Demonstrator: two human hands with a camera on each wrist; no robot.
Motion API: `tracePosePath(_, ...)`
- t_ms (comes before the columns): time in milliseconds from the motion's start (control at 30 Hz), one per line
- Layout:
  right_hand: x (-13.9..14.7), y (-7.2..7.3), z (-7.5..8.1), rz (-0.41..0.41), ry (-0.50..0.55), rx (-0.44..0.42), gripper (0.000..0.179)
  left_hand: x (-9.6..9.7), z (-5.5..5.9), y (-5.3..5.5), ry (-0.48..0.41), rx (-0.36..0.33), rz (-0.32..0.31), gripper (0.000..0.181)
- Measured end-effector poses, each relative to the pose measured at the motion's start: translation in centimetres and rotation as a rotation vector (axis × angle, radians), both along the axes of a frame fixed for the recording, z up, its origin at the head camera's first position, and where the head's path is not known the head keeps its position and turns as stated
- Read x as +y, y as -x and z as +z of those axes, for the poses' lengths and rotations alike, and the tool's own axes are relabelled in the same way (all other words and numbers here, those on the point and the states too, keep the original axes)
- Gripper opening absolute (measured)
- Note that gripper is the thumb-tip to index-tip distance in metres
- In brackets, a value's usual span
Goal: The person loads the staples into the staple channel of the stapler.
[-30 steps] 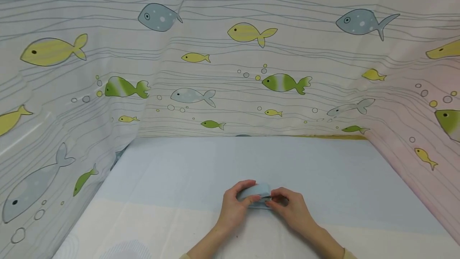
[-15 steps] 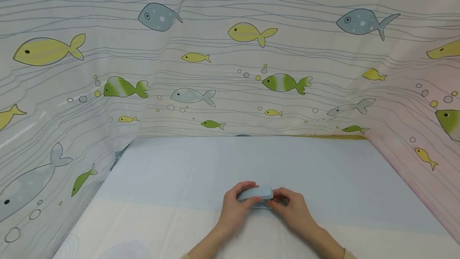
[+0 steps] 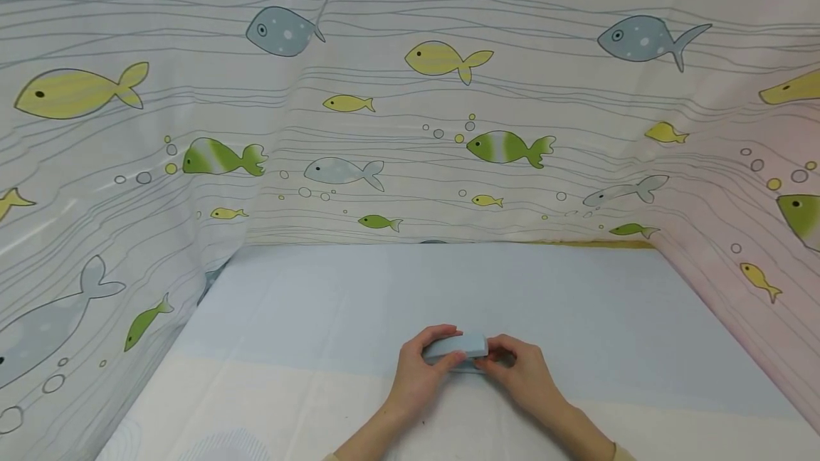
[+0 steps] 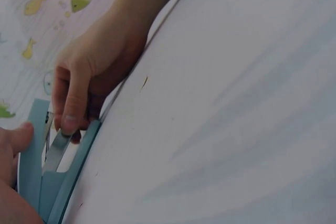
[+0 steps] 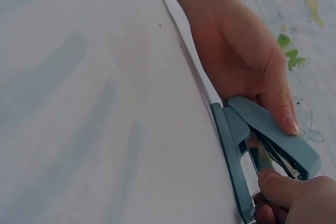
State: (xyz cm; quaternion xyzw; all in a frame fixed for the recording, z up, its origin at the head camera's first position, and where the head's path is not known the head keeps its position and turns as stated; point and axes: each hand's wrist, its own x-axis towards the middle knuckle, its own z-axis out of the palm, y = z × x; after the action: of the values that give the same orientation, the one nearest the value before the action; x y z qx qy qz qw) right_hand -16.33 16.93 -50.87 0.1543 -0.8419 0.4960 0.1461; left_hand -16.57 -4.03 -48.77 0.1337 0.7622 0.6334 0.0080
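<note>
A light blue stapler [image 3: 463,344] stands on the table between both hands. Its top arm [image 5: 281,135] is raised away from the base [image 5: 231,161], and the metal staple magazine [image 5: 257,151] shows between them. My left hand [image 3: 419,368] grips the stapler at the hinge end, thumb along the near side of the top arm and fingers over the far side. At the front end, my right hand [image 3: 528,368] pinches the tip of the magazine between thumb and fingers, seen close in the left wrist view with the right thumb [image 4: 72,114] on the metal.
The table cover [image 3: 307,304] is pale blue at the back and white in front. Fish-printed curtains [image 3: 384,134] enclose the back and both sides. A few tiny dark specks [image 3: 423,422] lie on the cover near the left forearm.
The stapler's top arm has shifted slightly right and down at its front end, covering the metal seen earlier. The left hand moved slightly with it; the right hand stays nearly in place.
</note>
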Motion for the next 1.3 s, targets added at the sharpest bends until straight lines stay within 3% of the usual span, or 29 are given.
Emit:
tracePosePath(267, 0.07, -0.07, -0.01, 0.007, 0.002, 0.012, 0.029, -0.04, -0.12, -0.01, -0.011, 0.015, -0.013, 0.044)
tracePosePath(500, 0.18, 0.00, -0.22, 0.004, 0.008, 0.008, 0.029, -0.13, -0.27, 0.07, -0.054, 0.019, 0.017, 0.047)
tracePosePath(800, 0.13, 0.06, -0.32, 0.020, 0.023, 0.006, 0.028, -0.29, -0.35, 0.05, -0.082, -0.008, 0.051, 0.049)
tracePosePath(1033, 0.12, 0.06, -0.27, 0.003, 0.030, -0.041, 0.027, -0.35, -0.50, 0.31, -0.159, -0.097, 0.066, 0.049)
tracePosePath(1300, 0.16, 0.03, -0.13, -0.005, 0.026, -0.033, 0.028, -0.40, -0.26, 0.25, -0.212, -0.094, 0.058, 0.042)
